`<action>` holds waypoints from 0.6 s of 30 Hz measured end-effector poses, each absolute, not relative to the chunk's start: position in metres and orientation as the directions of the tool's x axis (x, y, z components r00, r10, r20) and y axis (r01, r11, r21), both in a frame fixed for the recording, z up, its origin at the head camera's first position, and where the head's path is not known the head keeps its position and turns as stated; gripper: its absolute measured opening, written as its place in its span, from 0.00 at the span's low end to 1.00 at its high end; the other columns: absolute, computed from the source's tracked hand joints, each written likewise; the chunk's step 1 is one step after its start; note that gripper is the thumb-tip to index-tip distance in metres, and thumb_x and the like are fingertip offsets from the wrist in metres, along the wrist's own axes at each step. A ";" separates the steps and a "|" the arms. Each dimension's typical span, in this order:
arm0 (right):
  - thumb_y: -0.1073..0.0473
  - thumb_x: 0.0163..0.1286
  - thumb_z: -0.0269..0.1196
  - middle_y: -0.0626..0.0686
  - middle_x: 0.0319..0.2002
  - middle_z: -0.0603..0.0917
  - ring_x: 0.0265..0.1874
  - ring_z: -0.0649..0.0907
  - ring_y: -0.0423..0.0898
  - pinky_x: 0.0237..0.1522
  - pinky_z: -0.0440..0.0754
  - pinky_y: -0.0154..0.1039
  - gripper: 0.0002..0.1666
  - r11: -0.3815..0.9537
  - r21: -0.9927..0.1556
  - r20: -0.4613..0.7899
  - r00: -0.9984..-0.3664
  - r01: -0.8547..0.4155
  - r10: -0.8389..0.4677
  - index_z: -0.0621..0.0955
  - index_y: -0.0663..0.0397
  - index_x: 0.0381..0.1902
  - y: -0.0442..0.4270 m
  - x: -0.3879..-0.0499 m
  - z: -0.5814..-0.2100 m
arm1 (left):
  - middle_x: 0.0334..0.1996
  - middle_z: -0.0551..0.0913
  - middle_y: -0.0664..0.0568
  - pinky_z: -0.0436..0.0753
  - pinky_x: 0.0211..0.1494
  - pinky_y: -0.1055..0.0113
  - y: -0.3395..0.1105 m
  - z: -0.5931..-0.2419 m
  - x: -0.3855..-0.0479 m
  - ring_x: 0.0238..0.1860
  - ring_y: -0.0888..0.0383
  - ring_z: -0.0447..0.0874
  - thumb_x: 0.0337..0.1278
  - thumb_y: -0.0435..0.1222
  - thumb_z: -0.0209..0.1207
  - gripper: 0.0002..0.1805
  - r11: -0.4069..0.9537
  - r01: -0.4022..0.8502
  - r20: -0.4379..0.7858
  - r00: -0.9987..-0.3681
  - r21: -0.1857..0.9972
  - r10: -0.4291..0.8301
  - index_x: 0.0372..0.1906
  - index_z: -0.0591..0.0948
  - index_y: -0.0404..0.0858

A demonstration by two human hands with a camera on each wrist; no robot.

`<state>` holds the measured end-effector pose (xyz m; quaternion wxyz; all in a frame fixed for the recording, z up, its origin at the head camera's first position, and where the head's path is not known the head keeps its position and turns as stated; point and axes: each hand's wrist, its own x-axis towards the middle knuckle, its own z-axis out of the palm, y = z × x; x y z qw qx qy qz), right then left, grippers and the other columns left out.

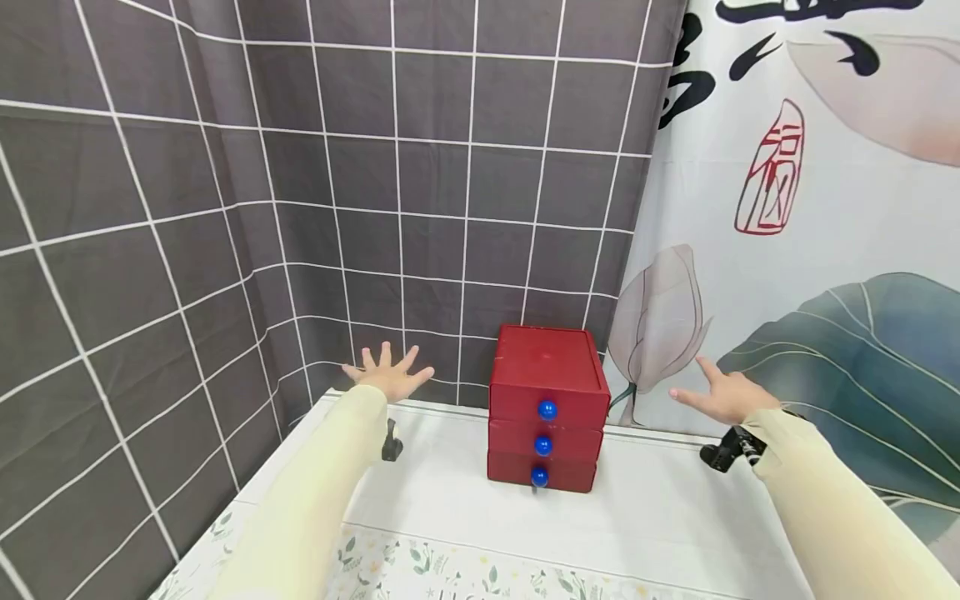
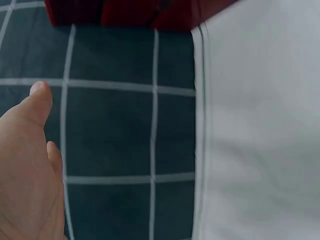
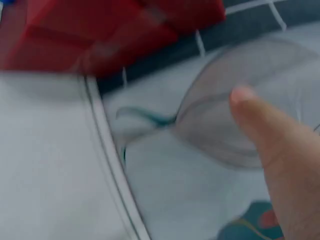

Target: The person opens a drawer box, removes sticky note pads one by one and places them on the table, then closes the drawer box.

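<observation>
A red cabinet of three stacked drawers (image 1: 551, 358), each with a round blue knob (image 1: 547, 410), stands on the white table against the back curtain. My left hand (image 1: 387, 380) hovers to its left, fingers spread, touching nothing; in the left wrist view the thumb and part of the palm (image 2: 30, 165) show. To the cabinet's right my right hand (image 1: 723, 396) is held in the air, with thumb and index finger extended and apart. The right wrist view is blurred and shows a finger (image 3: 275, 145) before the curtain, with the red cabinet (image 3: 100, 30) at upper left.
The white table (image 1: 442, 500) has a leaf-patterned strip (image 1: 465, 567) along its front. A dark grid curtain (image 1: 435, 183) hangs behind and at the left. On the right hangs a white curtain (image 1: 697, 200) printed with a flower and leaves. Both wrists carry a black device (image 1: 723, 450).
</observation>
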<state>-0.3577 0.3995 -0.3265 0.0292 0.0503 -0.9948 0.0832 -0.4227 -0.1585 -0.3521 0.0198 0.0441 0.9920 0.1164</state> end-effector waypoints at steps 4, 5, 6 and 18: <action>0.26 0.73 0.48 0.81 0.54 0.77 0.47 0.81 0.75 0.44 0.78 0.69 0.57 0.973 -0.180 0.188 -0.976 -0.143 -0.109 0.57 0.73 0.74 0.385 -0.360 -0.322 | 0.81 0.35 0.36 0.35 0.64 0.18 -0.141 -0.346 -0.423 0.76 0.24 0.30 0.62 0.76 0.26 0.47 0.955 0.149 0.016 -0.988 0.257 0.151 0.82 0.45 0.60; 0.27 0.74 0.48 0.79 0.52 0.79 0.45 0.83 0.72 0.42 0.80 0.66 0.55 0.970 -0.191 0.225 -0.968 -0.152 -0.108 0.60 0.71 0.73 0.381 -0.360 -0.322 | 0.81 0.36 0.37 0.35 0.65 0.18 -0.136 -0.344 -0.422 0.77 0.24 0.30 0.62 0.77 0.25 0.48 0.949 0.171 0.030 -0.985 0.265 0.170 0.82 0.45 0.60; 0.28 0.74 0.49 0.76 0.49 0.82 0.43 0.85 0.69 0.39 0.82 0.63 0.53 0.966 -0.199 0.258 -0.960 -0.163 -0.109 0.63 0.70 0.72 0.377 -0.359 -0.321 | 0.81 0.37 0.38 0.35 0.65 0.19 -0.130 -0.342 -0.422 0.77 0.25 0.31 0.61 0.77 0.24 0.48 0.944 0.190 0.037 -0.982 0.269 0.186 0.82 0.45 0.61; 0.46 0.74 0.61 0.46 0.25 0.83 0.21 0.80 0.43 0.19 0.74 0.40 0.25 0.911 -0.201 0.469 -0.851 -0.361 -0.234 0.77 0.54 0.61 0.306 -0.349 -0.312 | 0.82 0.39 0.44 0.39 0.68 0.21 -0.068 -0.311 -0.411 0.77 0.25 0.34 0.64 0.74 0.30 0.42 0.900 0.293 0.067 -0.956 0.324 0.287 0.81 0.46 0.68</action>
